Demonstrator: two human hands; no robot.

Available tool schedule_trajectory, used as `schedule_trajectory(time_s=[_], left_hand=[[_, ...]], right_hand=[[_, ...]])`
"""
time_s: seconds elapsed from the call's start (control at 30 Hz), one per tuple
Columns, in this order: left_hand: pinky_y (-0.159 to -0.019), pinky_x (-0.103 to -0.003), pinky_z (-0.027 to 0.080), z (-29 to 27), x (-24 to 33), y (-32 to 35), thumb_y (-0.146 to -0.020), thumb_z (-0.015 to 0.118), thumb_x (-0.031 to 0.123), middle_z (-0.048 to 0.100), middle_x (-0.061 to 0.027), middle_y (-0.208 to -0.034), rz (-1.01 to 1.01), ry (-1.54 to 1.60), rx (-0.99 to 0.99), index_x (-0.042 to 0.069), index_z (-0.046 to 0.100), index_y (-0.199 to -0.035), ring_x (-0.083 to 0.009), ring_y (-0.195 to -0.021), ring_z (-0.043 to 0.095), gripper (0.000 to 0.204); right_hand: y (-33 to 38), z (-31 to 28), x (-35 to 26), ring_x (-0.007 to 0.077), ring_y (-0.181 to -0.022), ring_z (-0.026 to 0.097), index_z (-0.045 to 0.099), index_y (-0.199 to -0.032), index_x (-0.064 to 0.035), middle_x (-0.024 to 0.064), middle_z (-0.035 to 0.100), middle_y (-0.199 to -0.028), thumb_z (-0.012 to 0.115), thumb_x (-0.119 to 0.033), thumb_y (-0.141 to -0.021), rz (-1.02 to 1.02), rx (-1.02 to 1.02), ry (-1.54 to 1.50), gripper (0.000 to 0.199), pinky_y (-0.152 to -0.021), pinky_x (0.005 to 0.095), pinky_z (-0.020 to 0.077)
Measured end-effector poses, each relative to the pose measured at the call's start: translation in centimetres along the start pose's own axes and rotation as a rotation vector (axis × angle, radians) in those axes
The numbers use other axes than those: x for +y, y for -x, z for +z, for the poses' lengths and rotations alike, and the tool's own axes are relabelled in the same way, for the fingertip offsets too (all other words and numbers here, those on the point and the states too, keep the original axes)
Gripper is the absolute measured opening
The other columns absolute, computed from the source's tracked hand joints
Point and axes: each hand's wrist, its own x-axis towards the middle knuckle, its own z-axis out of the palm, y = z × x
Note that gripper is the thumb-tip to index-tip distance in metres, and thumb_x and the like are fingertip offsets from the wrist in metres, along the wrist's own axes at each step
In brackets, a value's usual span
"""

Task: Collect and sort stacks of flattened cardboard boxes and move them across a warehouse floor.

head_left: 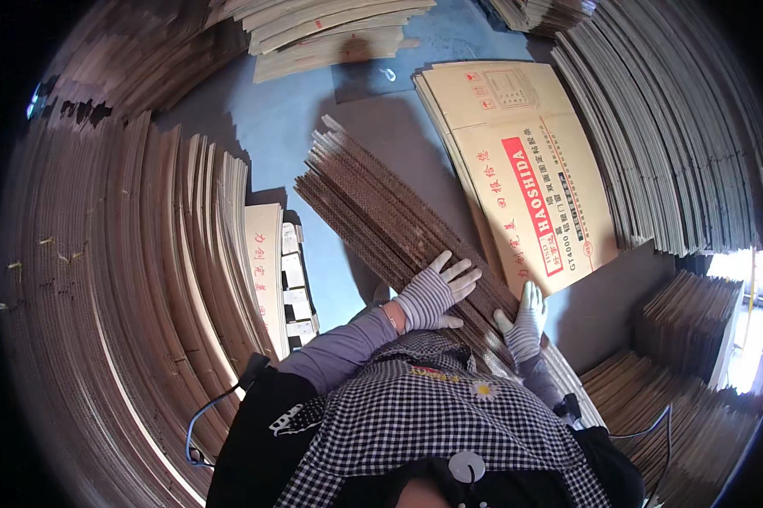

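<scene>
A bundle of flattened brown cardboard cartons stands on edge in front of me, running from the upper left down toward my apron; their corrugated edges face up. My left hand, in a striped white-and-grey glove, lies across the top of these edges with its fingers spread. At the bundle's right side, close to my body, rests my right hand in a matching glove. Its fingers are stretched out and its thumb is apart, touching the near right edge. Neither hand is wrapped round anything.
A stack of printed tan cartons leans just right of the bundle. Tall rows of flattened cardboard line the left, with more cardboard at the far right. Further stacks lie beyond the blue-grey floor.
</scene>
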Motion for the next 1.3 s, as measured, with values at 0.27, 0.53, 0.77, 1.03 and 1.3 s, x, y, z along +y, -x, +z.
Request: schedule_trajectory(time_s=[0.27,0.53,0.77,1.03,1.3], left_hand=[[-0.117,-0.056,0.017,-0.4,1.1,-0.3,-0.08,0.059,0.062,0.054,-0.015,-0.135,-0.124,0.073,-0.004,0.004,0.052,-0.136,-0.0327,-0.132,0.045,0.081],[-0.116,-0.057,0.015,0.2,2.3,-0.6,-0.082,0.052,0.07,0.042,-0.0164,-0.15,-0.235,-0.047,-0.019,0.011,0.042,-0.146,-0.0321,-0.143,0.032,0.087],[-0.117,-0.059,0.013,3.0,2.5,-2.5,-0.072,0.072,0.056,0.025,-0.0186,-0.157,-0.073,0.183,-0.008,0.011,0.044,-0.143,-0.0353,-0.146,0.023,0.089],[-0.095,-0.047,0.039,1.2,4.2,-8.6,-0.082,0.061,0.03,0.062,-0.0081,-0.107,0.062,-0.17,-0.039,0.011,0.049,-0.133,-0.027,-0.103,0.059,0.055],[-0.069,-0.042,0.046,6.5,6.3,-8.8,-0.087,0.053,0.023,0.063,-0.0027,-0.081,0.095,-0.015,0.181,0.011,0.067,-0.082,-0.0231,-0.079,0.063,0.02]], right_hand=[[-11.2,-1.8,8.2,0.0406,-0.123,0.049,0.039,-0.143,-0.002,0.0255,0.056,-0.127,0.07,-0.048,-0.08,0.0,0.228,0.155,0.085,-0.109,0.0535,0.0292],[-19.2,-3.7,15.2,0.0404,-0.114,0.056,0.026,-0.151,-0.0067,0.0222,0.056,-0.128,0.075,-0.054,-0.074,0.111,-0.042,0.248,0.103,-0.098,0.0519,0.0432],[-10.3,-3.7,8.5,0.0406,-0.125,0.046,0.014,-0.153,-0.0036,0.0229,0.043,-0.141,0.087,-0.04,-0.059,-0.01,-0.099,0.218,0.124,-0.107,0.0591,0.0315],[-6.4,-5.4,4.2,0.0388,-0.124,0.047,0.011,-0.152,0.0001,0.0247,0.046,-0.136,0.091,-0.026,-0.054,0.16,-0.38,-0.081,0.13,-0.102,0.0458,0.043],[0.3,-2.1,6.8,0.0389,-0.106,0.062,0.046,-0.131,-0.0024,0.0228,0.064,-0.112,0.089,-0.025,-0.056,0.384,-0.416,-0.157,0.09,-0.092,0.0428,0.0497]])
